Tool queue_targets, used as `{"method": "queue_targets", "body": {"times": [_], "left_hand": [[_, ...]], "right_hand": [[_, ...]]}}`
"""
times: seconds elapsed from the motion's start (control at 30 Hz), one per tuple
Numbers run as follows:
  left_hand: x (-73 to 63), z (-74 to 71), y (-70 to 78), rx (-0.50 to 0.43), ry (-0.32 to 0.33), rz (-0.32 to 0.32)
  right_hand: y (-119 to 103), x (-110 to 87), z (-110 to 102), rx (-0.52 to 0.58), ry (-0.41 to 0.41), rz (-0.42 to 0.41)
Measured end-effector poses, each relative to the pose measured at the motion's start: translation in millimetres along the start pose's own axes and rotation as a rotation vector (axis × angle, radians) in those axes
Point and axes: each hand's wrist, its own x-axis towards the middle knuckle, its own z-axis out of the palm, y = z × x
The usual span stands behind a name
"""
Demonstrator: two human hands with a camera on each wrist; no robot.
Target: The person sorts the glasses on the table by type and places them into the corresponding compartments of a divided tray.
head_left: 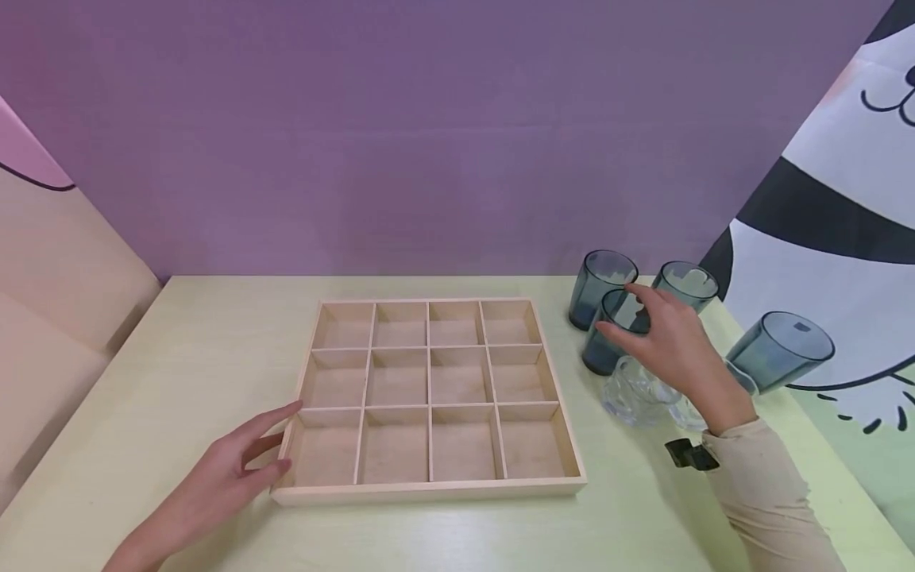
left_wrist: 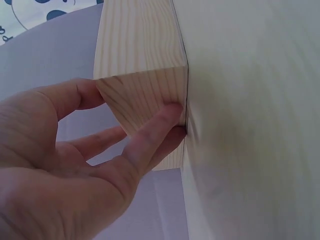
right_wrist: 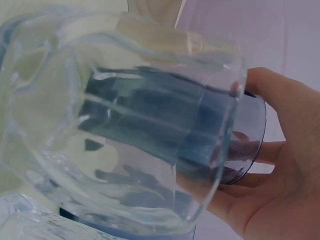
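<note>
A light wooden tray [head_left: 429, 490], divided into several square compartments, lies flat on the table. My left hand [head_left: 227, 475] touches its left wall by the front corner, fingers spread; up close, the left wrist view has fingertips [left_wrist: 172, 111] pressed on the bare wood. At the right, my right hand [head_left: 679, 349] holds a blue-grey glass [head_left: 602, 351] near its rim, thumb on one side and fingers on the other. The right wrist view shows this glass partly behind a clear, wavy-sided glass [right_wrist: 125, 45] close to the camera.
Other blue-grey glasses stand around that hand: one at the back left [head_left: 589, 294], one at the back right [head_left: 696, 284], one farther right [head_left: 779, 357]. Clear glasses [head_left: 629, 397] sit just in front, partly under the right hand. A purple backdrop [head_left: 429, 159] rises behind the table [head_left: 236, 342].
</note>
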Motion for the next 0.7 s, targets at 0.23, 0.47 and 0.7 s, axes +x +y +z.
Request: {"method": "queue_targets", "body": {"times": [0.23,0.47,0.7], "left_hand": [[-0.5,-1.6,-0.8,-0.021,-0.007,-0.044],[-1.5,-1.3,-0.2,-0.017,-0.007,-0.061],[0.5,-3.2,-0.9,0.003,-0.015,-0.044]], "right_hand": [[-0.1,-1.1,0.8,-0.006,0.025,-0.028],[-2.8,-3.0,1.7,0.009,0.039,-0.055],[-7.2,-4.3,-4.0,0.022,0.068,-0.073]]}}
